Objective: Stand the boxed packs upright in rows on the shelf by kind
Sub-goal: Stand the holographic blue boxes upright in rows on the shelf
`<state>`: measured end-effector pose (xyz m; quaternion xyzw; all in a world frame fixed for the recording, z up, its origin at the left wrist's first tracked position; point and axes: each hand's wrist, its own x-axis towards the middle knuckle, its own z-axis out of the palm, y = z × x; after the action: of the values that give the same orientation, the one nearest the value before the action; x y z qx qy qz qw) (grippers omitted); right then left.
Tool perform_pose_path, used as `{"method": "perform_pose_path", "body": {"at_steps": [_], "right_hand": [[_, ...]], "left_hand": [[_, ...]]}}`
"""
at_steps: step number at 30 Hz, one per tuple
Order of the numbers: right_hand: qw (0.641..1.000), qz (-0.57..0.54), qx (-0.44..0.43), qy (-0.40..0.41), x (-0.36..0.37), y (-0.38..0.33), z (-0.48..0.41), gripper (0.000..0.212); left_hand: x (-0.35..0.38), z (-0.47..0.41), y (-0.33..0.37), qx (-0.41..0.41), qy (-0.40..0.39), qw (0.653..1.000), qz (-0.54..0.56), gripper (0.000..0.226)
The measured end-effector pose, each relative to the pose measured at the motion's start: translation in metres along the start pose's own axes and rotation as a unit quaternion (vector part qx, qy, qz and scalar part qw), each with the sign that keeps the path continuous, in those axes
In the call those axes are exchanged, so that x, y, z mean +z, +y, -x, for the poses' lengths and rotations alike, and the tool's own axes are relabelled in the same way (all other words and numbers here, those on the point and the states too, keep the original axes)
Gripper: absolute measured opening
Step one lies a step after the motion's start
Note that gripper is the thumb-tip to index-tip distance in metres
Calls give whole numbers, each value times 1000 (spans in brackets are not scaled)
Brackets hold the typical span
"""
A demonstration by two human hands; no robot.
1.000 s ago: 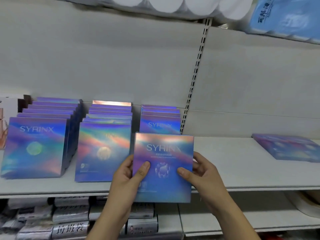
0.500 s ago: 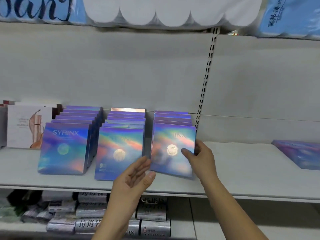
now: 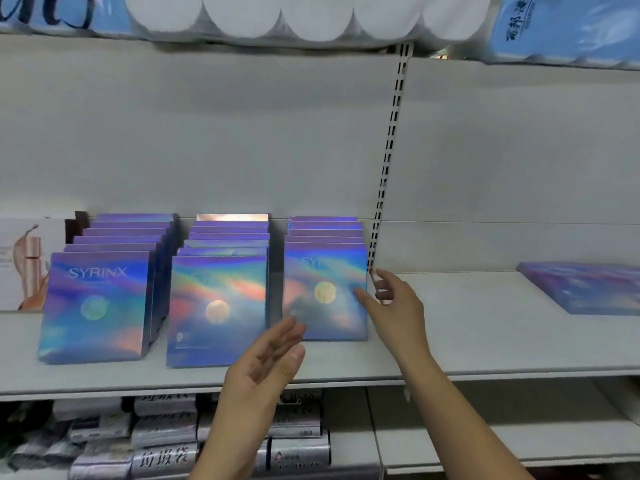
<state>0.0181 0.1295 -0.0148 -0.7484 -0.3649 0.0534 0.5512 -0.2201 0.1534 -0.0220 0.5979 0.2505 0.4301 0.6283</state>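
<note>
Holographic front box (image 3: 325, 292) upright in third row — my right hand (image 3: 394, 303) open, steadying its edge; left hand (image 3: 266, 365) open, empty, clear of boxes.

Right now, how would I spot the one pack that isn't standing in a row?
Find the grey middle shelf and the slotted upright post in its back wall. Three rows of packs stand left of it. Right of it, near the frame's edge, the flat pack lies alone on its back, face up.
</note>
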Motion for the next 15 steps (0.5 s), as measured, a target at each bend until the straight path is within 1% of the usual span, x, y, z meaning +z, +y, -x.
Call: {"method": "perform_pose_path", "body": {"at_steps": [4,7,9,11,13,15], "right_hand": [[998,-54,45,4,-58,21,20,59],[996,-67,64,-15,-117,40,32,67],[996,-67,67,1,-160,54,34,70],[995,-66,64,24,-206,72,34,68],[994,-66,69,45,-255,94,33,67],[993,-60,80,60,-302,117,30,67]], "left_hand": [[49,-12,-8,-13,-54,998,4,48],[105,-22,-15,-13,-90,996,7,52],[148,-28,-20,-12,-127,992,-14,54],[194,-33,-29,-20,-170,984,-39,61],[244,-33,-38,-36,-207,975,-68,77],[292,-29,-48,-50,-222,969,-93,91]]}}
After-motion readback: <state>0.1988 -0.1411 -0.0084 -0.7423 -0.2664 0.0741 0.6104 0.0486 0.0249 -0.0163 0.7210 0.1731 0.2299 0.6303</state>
